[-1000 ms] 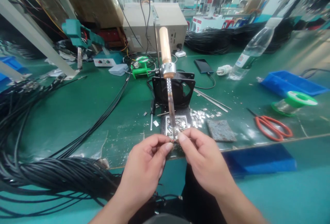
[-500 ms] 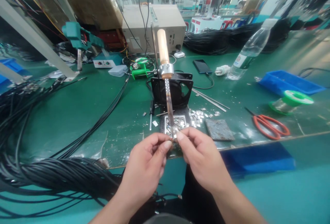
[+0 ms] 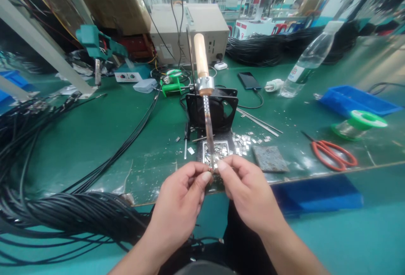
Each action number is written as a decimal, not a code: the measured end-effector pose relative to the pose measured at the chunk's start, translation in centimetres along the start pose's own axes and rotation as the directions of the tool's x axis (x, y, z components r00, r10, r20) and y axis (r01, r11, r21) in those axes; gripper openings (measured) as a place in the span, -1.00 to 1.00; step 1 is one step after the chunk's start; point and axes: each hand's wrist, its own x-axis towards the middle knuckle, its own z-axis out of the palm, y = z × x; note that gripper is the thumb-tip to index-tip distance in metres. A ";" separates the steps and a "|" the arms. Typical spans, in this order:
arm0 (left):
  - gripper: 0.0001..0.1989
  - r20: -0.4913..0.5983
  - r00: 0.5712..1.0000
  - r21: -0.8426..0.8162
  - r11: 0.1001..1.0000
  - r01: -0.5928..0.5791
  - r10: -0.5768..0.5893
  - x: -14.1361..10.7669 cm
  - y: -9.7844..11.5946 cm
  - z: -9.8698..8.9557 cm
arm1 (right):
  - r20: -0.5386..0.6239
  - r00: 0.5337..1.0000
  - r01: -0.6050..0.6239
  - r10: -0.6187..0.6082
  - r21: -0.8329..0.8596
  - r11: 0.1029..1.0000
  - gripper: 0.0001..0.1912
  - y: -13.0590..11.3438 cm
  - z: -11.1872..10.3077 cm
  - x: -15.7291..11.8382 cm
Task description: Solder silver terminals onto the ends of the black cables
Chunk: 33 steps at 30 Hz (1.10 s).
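Note:
Just below the tip of a wooden-handled soldering iron (image 3: 208,125), my two hands meet with their fingertips nearly touching. My left hand (image 3: 182,199) is closed in a pinch, thumb against forefinger. My right hand (image 3: 248,192) pinches too, close beside the iron's tip. Whatever lies between the fingers is too small and covered to make out. The iron is clamped upright, tip down, in front of a black fan (image 3: 211,112). Right behind my fingertips is a small tray (image 3: 228,146) of little silvery metal pieces, with more metal pieces (image 3: 242,142) scattered beside it.
A grey slab (image 3: 270,159), red-handled scissors (image 3: 335,155), a solder spool (image 3: 360,124) and a blue bin (image 3: 360,100) lie to the right. A plastic bottle (image 3: 311,62) stands behind them. Black cable bundles (image 3: 85,216) hang over the table edge at left. A screwdriver (image 3: 186,140) lies near the fan.
Both hands keep almost the same pose at the iron's tip. The whole view has shifted very slightly; nothing is visibly picked up or let go.

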 end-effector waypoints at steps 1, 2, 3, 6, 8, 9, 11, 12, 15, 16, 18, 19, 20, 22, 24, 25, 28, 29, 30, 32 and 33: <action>-0.70 0.000 1.000 0.005 1.000 -0.005 0.005 0.0 0.0 0.0 | 0.002 1.000 0.000 0.000 0.000 1.000 -0.66 0.0 0.0 0.0; -0.70 -0.001 1.000 0.011 1.000 -0.009 0.009 0.0 0.0 0.0 | 0.002 1.000 0.000 0.000 0.001 1.000 -0.66 0.0 0.0 0.0; -0.70 0.002 1.000 0.017 1.000 -0.009 0.009 0.0 0.0 0.0 | 0.002 1.000 0.000 0.000 0.001 1.000 -0.66 0.0 0.0 0.1; -0.71 0.003 1.000 0.032 0.999 -0.019 0.019 0.0 0.0 0.0 | -0.005 1.000 0.003 -0.003 0.006 1.000 -0.67 0.1 0.0 0.2; -0.71 0.002 1.000 0.038 0.999 -0.028 0.028 0.0 0.0 -0.1 | -0.006 1.000 0.001 -0.001 0.011 1.000 -0.67 0.1 0.0 0.3; -0.71 0.002 0.999 0.039 0.999 -0.032 0.032 0.0 0.0 -0.1 | -0.006 1.000 0.000 0.000 0.013 1.000 -0.68 0.2 0.0 0.3; -0.71 0.002 0.999 0.041 0.998 -0.039 0.038 0.0 0.0 -0.1 | -0.004 1.000 -0.003 0.003 0.017 1.000 -0.68 0.2 0.0 0.3; -0.71 0.003 0.999 0.042 0.998 -0.039 0.039 0.0 0.0 -0.1 | -0.003 1.000 -0.004 0.004 0.019 1.000 -0.68 0.2 0.0 0.3; -0.71 0.005 0.999 0.048 0.998 -0.042 0.041 0.0 0.1 -0.2 | -0.001 1.000 -0.007 0.007 0.030 1.000 -0.67 0.2 0.1 0.3; -0.71 0.005 0.999 0.049 0.998 -0.043 0.043 0.0 0.1 -0.2 | 0.001 1.000 -0.009 0.009 0.034 0.999 -0.66 0.1 0.1 0.3; -0.71 0.002 0.999 0.046 0.998 -0.045 0.045 0.0 0.1 -0.1 | 0.005 1.000 -0.014 0.014 0.042 0.999 -0.66 0.1 0.0 0.3; -0.72 0.001 0.999 0.042 0.998 -0.044 0.044 0.0 0.1 -0.1 | 0.007 1.000 -0.017 0.017 0.046 0.999 -0.66 0.1 0.0 0.4; -0.72 0.001 0.999 0.035 0.999 -0.041 0.041 0.0 0.1 -0.1 | 0.009 1.000 -0.020 0.020 0.049 0.999 -0.66 0.1 0.0 0.4; -0.72 0.001 0.999 0.020 0.999 -0.038 0.038 0.0 0.1 -0.1 | 0.011 1.000 -0.023 0.022 0.057 0.998 -0.66 0.1 0.0 0.5; -0.73 0.002 0.999 0.012 0.999 -0.033 0.033 0.0 0.1 -0.1 | 0.011 1.000 -0.022 0.021 0.060 0.998 -0.67 0.1 0.0 0.6; -0.73 0.002 0.999 0.011 0.999 -0.033 0.033 0.0 0.1 -0.1 | 0.011 1.000 -0.021 0.020 0.061 0.998 -0.67 0.1 0.0 0.6; -0.73 0.001 0.999 0.007 0.999 -0.033 0.033 0.0 0.0 -0.1 | 0.010 1.000 -0.017 0.016 0.060 0.998 -0.68 0.1 0.0 0.6; -0.73 0.000 0.999 0.005 0.999 -0.034 0.034 0.0 0.0 -0.1 | 0.010 1.000 -0.016 0.016 0.059 0.998 -0.68 0.0 0.0 0.5; -0.73 0.001 0.999 0.003 0.999 -0.035 0.035 0.0 0.0 -0.1 | 0.009 1.000 -0.015 0.015 0.059 0.998 -0.68 0.0 0.0 0.5; -0.74 0.003 0.999 0.003 0.999 -0.043 0.043 0.0 0.0 0.0 | 0.006 1.000 -0.015 0.015 0.057 0.998 -0.68 0.0 0.0 0.5; -0.74 0.003 0.999 0.006 0.999 -0.047 0.047 0.0 0.0 0.0 | 0.005 1.000 -0.015 0.015 0.057 0.998 -0.68 0.0 0.0 0.5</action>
